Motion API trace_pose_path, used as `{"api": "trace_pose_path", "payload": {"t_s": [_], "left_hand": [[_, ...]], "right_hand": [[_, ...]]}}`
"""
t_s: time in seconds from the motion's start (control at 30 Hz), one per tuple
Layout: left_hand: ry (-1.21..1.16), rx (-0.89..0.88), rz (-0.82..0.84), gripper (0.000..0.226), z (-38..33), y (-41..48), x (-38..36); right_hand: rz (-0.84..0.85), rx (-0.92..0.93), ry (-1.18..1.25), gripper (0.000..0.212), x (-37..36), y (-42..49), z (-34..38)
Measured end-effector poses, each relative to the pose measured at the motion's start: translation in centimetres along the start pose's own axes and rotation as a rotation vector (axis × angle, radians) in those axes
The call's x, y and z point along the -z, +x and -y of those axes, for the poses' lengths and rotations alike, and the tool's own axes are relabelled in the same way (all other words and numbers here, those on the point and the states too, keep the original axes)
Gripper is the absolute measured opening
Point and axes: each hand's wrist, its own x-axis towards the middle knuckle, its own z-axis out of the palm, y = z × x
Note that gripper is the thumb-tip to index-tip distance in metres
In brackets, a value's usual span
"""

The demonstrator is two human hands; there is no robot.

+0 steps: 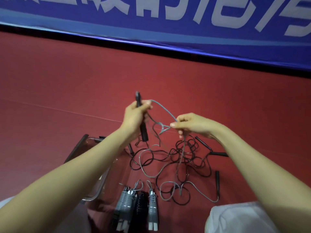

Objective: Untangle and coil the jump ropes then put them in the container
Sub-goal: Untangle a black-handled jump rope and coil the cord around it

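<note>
Step in hand: untangling. One thin grey jump rope point(164, 109) is being drawn clear of the heap, and by my reading coiling has not begun on it.
Left hand point(134, 116): centre of the frame, fingers wrapped round a slim black plastic rope handle point(143, 132).
Right hand point(190, 125): just right of centre, thumb and forefinger pinching the grey jump rope where it kinks into a small loop; the other fingers are curled, and more cord hangs down below them.
Handle axis: long axis almost upright in the frame, upper end leaning slightly left toward the blue printed banner point(151, 22), lower end pointing down at the heap.
Rope run: arches from the top of the left fist, right and down, to the pinch.
Tangle of black and grey cords point(185, 153): on the red floor point(67, 98), lower centre, with loose black handles at its right edge.
Clear plastic container point(94, 195): lower left, partly behind the left forearm.
Coiled grey and black rope bundles point(152, 206): bottom centre, just right of the container's rim; whether they lie inside it I cannot tell.
Next move calls for: probably working the small loop open and feeding cord through without tightening the crossings below.
</note>
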Motion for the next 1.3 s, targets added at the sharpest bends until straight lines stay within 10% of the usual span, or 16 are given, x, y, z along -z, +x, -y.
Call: {"api": "trace_pose_path", "payload": {"t_s": [0.1,0.23,0.37,0.67,0.9,1.03,1.17,1.3], "left_hand": [[0.019,0.062,-0.156,0.008,-1.5,1.6,2.0],[0.774,0.054,-0.018,0.053,-0.7,1.0,3.7],[0.700,-0.073,0.342,0.036,-0.4,-0.9,1.2],[0.670,0.145,0.690,0.007,-1.2,-1.9,0.8],[0.076,-0.016,0.045,0.021,-3.6,0.6,1.7],[0.866,0.021,-0.091,0.033,-2.8,1.4,4.6],[0.878,-0.106,0.216,0.045,-0.8,-0.8,3.2],[0.892,-0.152,0.549,0.007,0.5,-2.3,1.2]], "right_hand": [[-0.039,-0.082,-0.245,0.025,0.7,0.2,-2.0],[-0.243,0.081,-0.225,0.024,1.4,0.3,-1.5],[-0.099,0.212,-0.519,0.020,-0.2,-0.2,1.1],[-0.082,0.276,-0.249,0.024,-0.6,-0.7,1.1],[0.068,-0.046,-0.412,0.019,0.9,-0.1,-3.3],[-0.170,0.004,-0.404,0.023,1.7,0.1,-4.2],[-0.127,0.189,-0.514,0.021,0.4,-0.5,-0.9],[-0.117,0.316,-0.427,0.020,-0.6,-0.7,1.0]]}}
